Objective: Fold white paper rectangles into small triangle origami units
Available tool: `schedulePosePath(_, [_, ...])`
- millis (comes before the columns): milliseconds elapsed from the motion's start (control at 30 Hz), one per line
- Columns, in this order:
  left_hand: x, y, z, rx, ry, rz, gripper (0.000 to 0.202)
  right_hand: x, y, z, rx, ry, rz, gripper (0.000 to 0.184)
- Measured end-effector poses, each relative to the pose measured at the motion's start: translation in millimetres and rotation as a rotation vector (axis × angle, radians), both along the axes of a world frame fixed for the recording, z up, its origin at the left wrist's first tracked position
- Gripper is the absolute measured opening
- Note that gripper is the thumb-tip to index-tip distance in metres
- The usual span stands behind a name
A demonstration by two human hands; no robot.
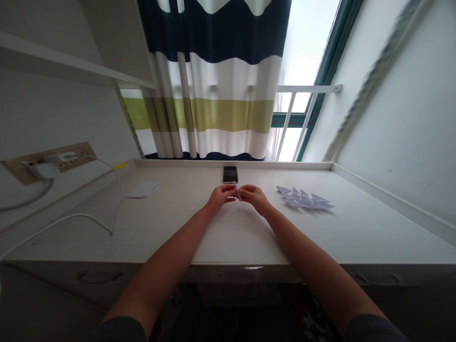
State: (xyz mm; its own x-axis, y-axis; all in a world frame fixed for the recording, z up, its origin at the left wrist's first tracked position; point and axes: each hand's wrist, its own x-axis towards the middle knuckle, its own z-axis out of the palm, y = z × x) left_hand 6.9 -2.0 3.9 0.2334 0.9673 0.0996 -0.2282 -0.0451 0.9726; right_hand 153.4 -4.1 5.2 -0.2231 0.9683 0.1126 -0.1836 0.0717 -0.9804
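My left hand [220, 196] and my right hand [255, 196] meet over the middle of the white desk, fingers pinched from both sides on a small folded piece of paper [237, 191]. The paper stands on edge, so only a thin slanted strip of it shows between my fingertips. Just beyond it lies a dark-screened phone [230, 174]. To the right, several folded pointed paper pieces [305, 198] sit in a cluster. Away to the left rests a stack of flat white paper [143, 189].
A white cable [117, 190] runs across the desk's left side from a wall socket panel [53, 161]. Low rims edge the desk [171, 213] at the back and sides. A striped curtain [221, 114] hangs behind it, and drawers [99, 276] are below the front edge.
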Motion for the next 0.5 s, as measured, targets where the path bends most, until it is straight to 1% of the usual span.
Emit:
schedulePosePath(133, [-0.4, 0.2, 0.5, 0.001, 0.019, -0.026, 0.03, -0.7, 0.3, 0.0, -0.007, -0.012, -0.004, 0.025])
schedulePosePath(500, [0.7, 0.9, -0.1, -0.025, -0.008, -0.01, 0.029, 1.3, 5.3, -5.6, -0.003, -0.051, 0.004, 0.022])
